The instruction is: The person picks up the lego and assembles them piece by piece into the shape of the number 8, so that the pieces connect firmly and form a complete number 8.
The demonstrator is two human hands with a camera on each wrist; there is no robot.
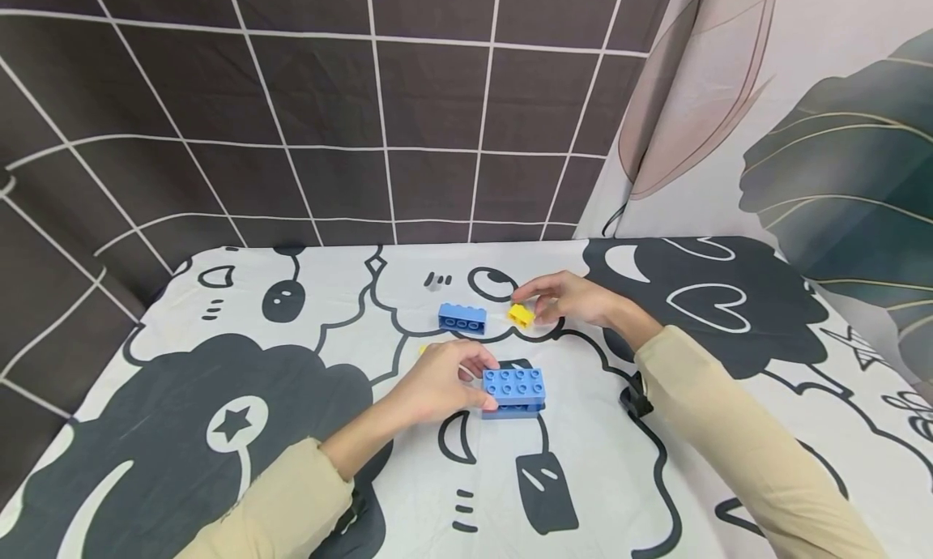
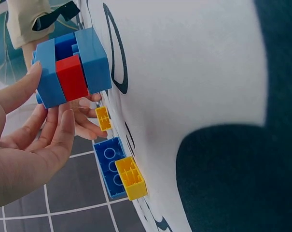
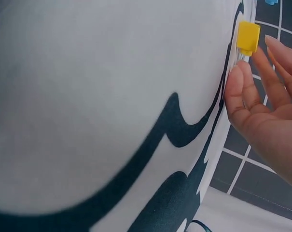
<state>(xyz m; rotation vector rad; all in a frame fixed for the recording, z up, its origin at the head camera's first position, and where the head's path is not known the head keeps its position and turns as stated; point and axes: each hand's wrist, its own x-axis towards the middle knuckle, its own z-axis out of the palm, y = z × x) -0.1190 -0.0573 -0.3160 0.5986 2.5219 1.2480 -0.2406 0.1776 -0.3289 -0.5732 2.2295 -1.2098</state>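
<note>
My left hand (image 1: pixel 445 381) grips a stack of toy building bricks (image 1: pixel 513 387), thumb on one side and fingers on the other. In the left wrist view, this stack shows two blue bricks (image 2: pixel 95 60) with a red brick (image 2: pixel 72 78) between them. Beyond it, my right hand (image 1: pixel 572 297) reaches over a small yellow brick (image 1: pixel 521 315), its fingers spread. Seen from the right wrist, the fingertips are right beside that yellow brick (image 3: pixel 248 37), with thumb and fingers apart.
A loose blue brick (image 1: pixel 462 318) lies on its side at the back, hollow underside showing. Close to it is another yellow brick (image 2: pixel 131 178), mostly hidden behind my left hand in the head view. A patterned cloth (image 1: pixel 619 478) covers the surface; a dark gridded curtain (image 1: pixel 430 97) hangs behind.
</note>
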